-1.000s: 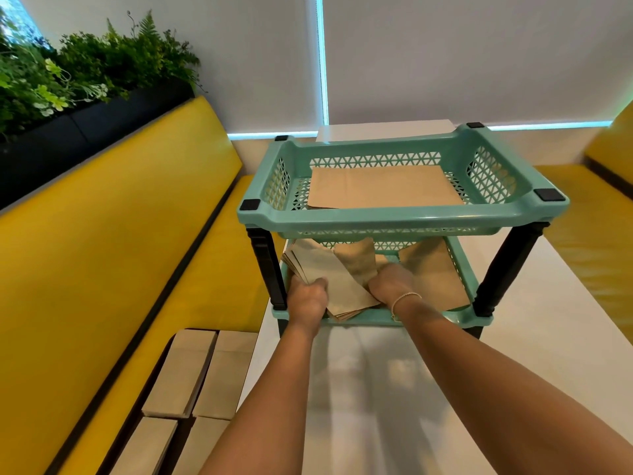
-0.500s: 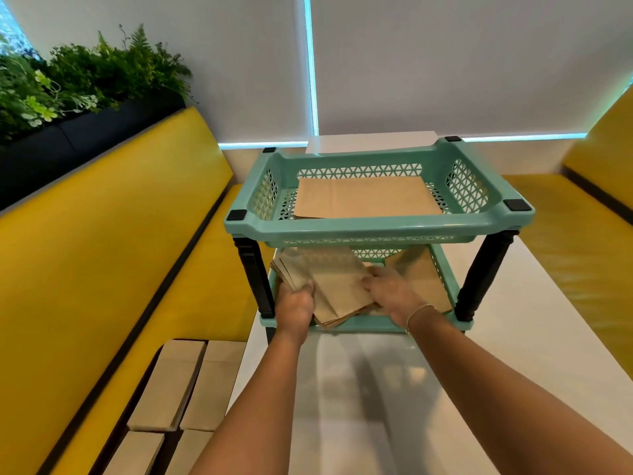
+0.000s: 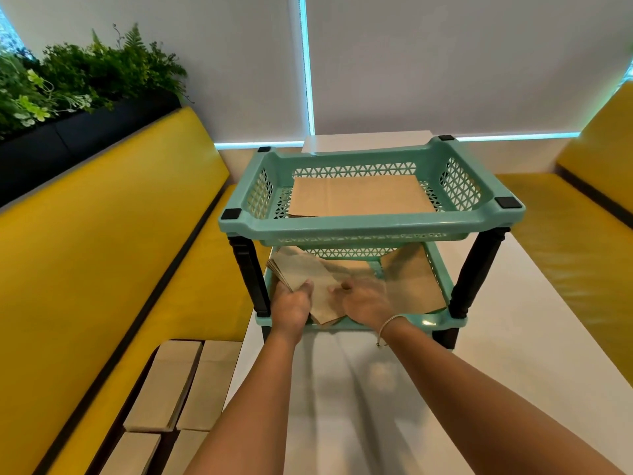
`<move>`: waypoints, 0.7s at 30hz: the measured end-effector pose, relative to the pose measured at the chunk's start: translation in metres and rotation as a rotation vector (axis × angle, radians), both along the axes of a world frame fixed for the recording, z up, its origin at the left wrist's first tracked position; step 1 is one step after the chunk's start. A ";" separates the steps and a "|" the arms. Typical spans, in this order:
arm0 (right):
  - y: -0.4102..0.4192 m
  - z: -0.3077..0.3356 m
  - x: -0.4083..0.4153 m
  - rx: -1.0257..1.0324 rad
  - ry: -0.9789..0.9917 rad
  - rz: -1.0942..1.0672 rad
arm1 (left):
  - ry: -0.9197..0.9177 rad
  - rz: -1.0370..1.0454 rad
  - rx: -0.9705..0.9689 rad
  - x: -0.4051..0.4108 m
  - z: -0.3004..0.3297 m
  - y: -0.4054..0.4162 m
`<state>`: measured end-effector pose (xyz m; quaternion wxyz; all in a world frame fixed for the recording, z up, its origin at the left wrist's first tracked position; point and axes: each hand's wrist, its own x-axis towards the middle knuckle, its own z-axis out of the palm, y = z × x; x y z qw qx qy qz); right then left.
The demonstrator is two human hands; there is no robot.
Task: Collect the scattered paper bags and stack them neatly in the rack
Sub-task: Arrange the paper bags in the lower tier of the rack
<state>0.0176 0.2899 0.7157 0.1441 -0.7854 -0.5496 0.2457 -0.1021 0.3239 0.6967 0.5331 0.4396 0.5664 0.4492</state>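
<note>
Both my hands are in at the bottom shelf of the rack [image 3: 371, 223], which stands on the white table [image 3: 513, 337]. My left hand [image 3: 293, 305] grips a fanned bundle of paper bags [image 3: 301, 274] at the rack's front left corner, thumb on top, fingers curled under the stack. The bundle sits tilted, its far end up near the left front leg [image 3: 248, 272], its near end poking over the shelf's front lip. My right hand [image 3: 368, 301] is just beside the left, on the same bundle from the right side; it's blurred, so I can't tell if it's pinching the bags or only pressing on them w/ loose fingers. Thin bracelet [image 3: 390, 322] on that wrist.

Right half of the bottom shelf: another flat pile of bags [image 3: 411, 279], lying apart from the bundle in my hands. Top shelf of the rack: a flat stack of larger bags [image 3: 359, 197], roughly centred, edges squared to the basket walls.

Left of the rack, past the table edge & lower down, more bags [image 3: 185, 382] lie in two rows side by side on a dark surface next to the yellow bench [image 3: 102, 252]. Behind the bench back, a planter w/ green plants [image 3: 68, 80]. Right of the rack, a second yellow bench [image 3: 565, 234]. Behind the rack, white blinds [image 3: 445, 63] w/ a bluish strip of light betw. them.
</note>
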 end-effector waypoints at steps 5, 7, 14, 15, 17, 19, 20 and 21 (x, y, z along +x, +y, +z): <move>-0.006 0.010 0.038 -0.059 -0.422 -0.161 | 0.017 0.005 -0.003 0.000 -0.001 0.000; -0.010 0.014 0.049 -0.179 -0.569 -0.213 | 0.013 0.009 0.000 0.000 -0.001 0.000; -0.009 0.015 0.060 -0.261 -0.672 -0.264 | 0.017 0.007 0.015 0.000 -0.002 0.001; -0.007 0.016 0.060 -0.272 -0.663 -0.273 | 0.010 0.005 0.018 0.000 -0.002 0.001; -0.006 0.018 0.059 -0.261 -0.655 -0.295 | -0.003 -0.001 0.023 0.000 -0.002 0.000; -0.006 0.020 0.058 -0.234 -0.651 -0.321 | -0.002 -0.007 0.022 0.000 -0.003 0.001; -0.005 0.020 0.058 -0.218 -0.641 -0.332 | -0.003 -0.009 0.020 -0.001 -0.003 0.001; -0.005 0.019 0.058 -0.195 -0.634 -0.344 | -0.005 -0.009 0.018 -0.001 -0.004 0.002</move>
